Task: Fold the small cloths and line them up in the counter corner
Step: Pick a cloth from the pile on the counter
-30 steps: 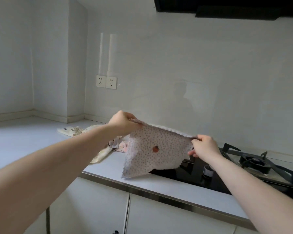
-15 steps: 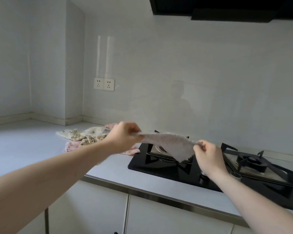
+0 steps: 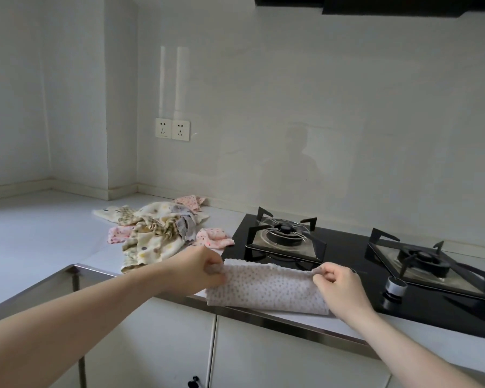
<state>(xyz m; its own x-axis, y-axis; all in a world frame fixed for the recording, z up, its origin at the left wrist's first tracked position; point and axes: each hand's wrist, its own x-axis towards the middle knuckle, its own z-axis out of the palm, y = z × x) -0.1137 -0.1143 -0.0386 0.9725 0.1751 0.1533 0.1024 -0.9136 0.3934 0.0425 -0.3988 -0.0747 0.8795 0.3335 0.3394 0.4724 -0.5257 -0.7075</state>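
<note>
Left hand (image 3: 205,268) and right hand (image 3: 333,278) each pinch a top corner of the dotted cloth (image 3: 266,289) stretched between them over the counter edge (image 3: 263,315); unfolded pile (image 3: 157,233) beyond left hand; likely best: keep edges matched, lay flat before creasing.

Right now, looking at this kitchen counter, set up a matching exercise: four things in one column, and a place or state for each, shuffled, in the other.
Things
1. dotted cloth
2. cloth pile
3. wall sockets
4. stove knob

Places or states
A. fixed on the wall
B. held at both ends by the left hand and right hand
C. at the hob's front edge
D. heaped unfolded on the counter

Pairs: 1-B, 2-D, 3-A, 4-C
</note>
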